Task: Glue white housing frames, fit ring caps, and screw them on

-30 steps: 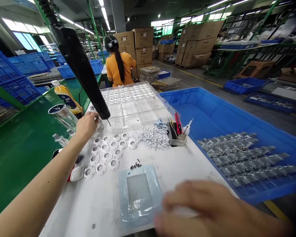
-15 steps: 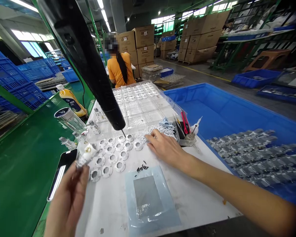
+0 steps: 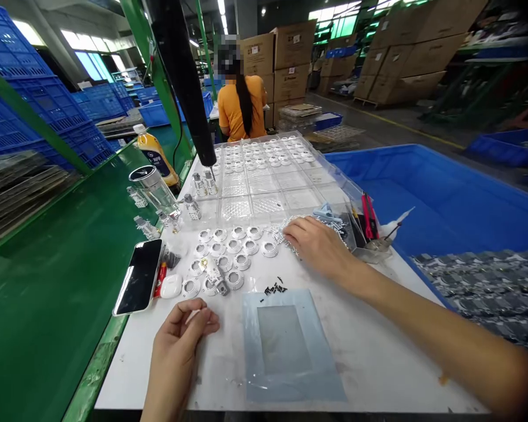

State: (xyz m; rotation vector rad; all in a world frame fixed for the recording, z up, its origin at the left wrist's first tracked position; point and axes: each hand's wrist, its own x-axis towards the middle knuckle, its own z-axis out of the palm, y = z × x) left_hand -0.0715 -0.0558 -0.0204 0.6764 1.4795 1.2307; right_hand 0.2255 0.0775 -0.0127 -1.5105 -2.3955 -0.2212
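My left hand [image 3: 182, 334] rests near the front of the white table [image 3: 378, 328], fingers loosely curled with nothing in them. Just beyond it a small white and metal part [image 3: 216, 275] lies across rows of white rings [image 3: 229, 249]. My right hand [image 3: 317, 246] reaches in from the right, its fingertips bunched down into a pile of small white pieces [image 3: 286, 225]; what they pinch is hidden. A few black screws [image 3: 275, 288] lie beside a clear plastic bag [image 3: 286, 346].
A hanging black screwdriver [image 3: 189, 88] points at a clear compartment tray [image 3: 264, 176]. A phone [image 3: 138, 276], metal can [image 3: 152, 186] and bottle [image 3: 156, 155] stand left by the green belt [image 3: 39, 281]. A blue bin [image 3: 444, 199] holds grey parts [image 3: 488, 287]. A person in orange [image 3: 242, 105] works ahead.
My left hand has laid the small part down on the rings and pulled back towards me. My right hand stays on the pile of white pieces. The view has shifted right.
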